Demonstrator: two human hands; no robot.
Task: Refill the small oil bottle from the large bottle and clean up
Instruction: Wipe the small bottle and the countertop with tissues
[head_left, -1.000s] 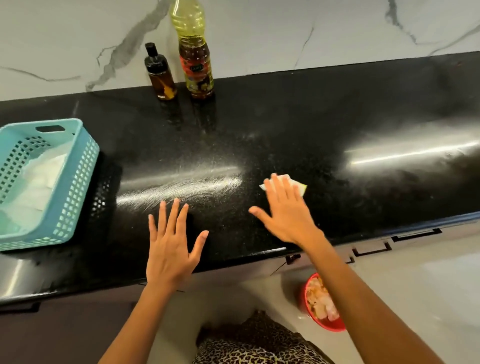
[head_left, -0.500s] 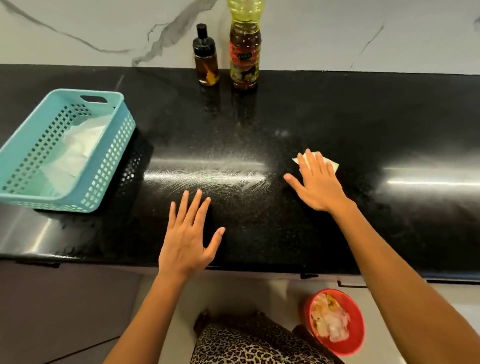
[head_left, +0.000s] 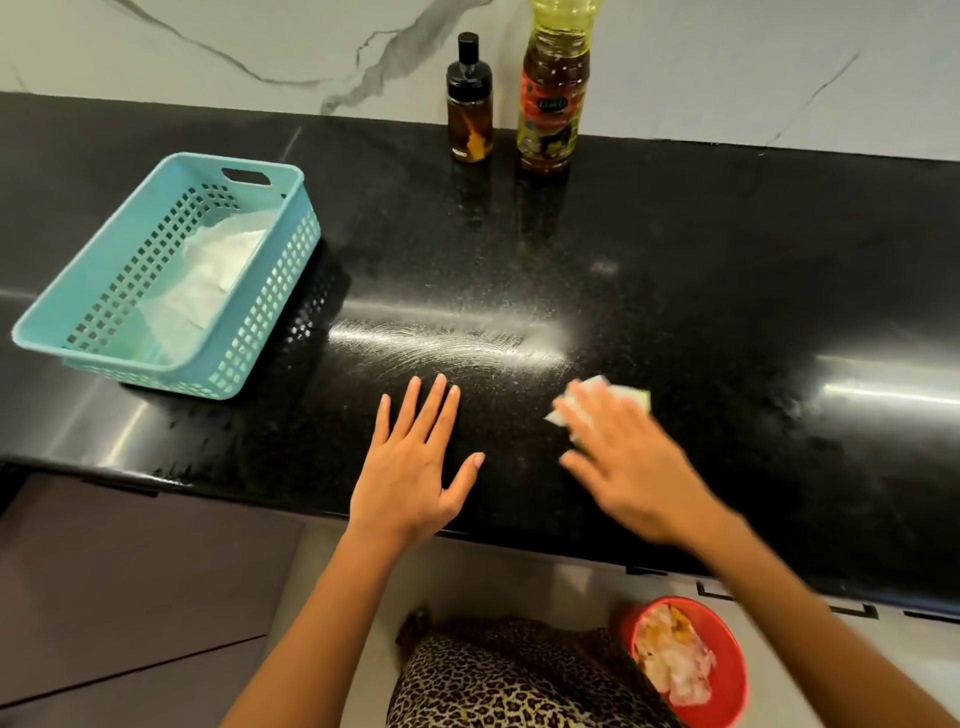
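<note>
Small oil bottle (head_left: 469, 111) stood capped at the back edge of the countertop (head_left: 727, 249), just beside the large bottle (head_left: 551, 98), both well apart from the hands. Near the front edge, the blurred right hand (head_left: 634, 467) pressed flat, fingers straight, on a folded tissue (head_left: 632, 397) whose far corners showed beyond the fingertips. The left hand (head_left: 410, 467) lay flat beside it, fingers spread, holding nothing.

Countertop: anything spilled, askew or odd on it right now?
Yes: a streaky smear glints on the countertop just beyond the left hand, beside the tissue under the right hand; it looks like unwiped residue. The small bottle and large bottle stand upright.
</note>
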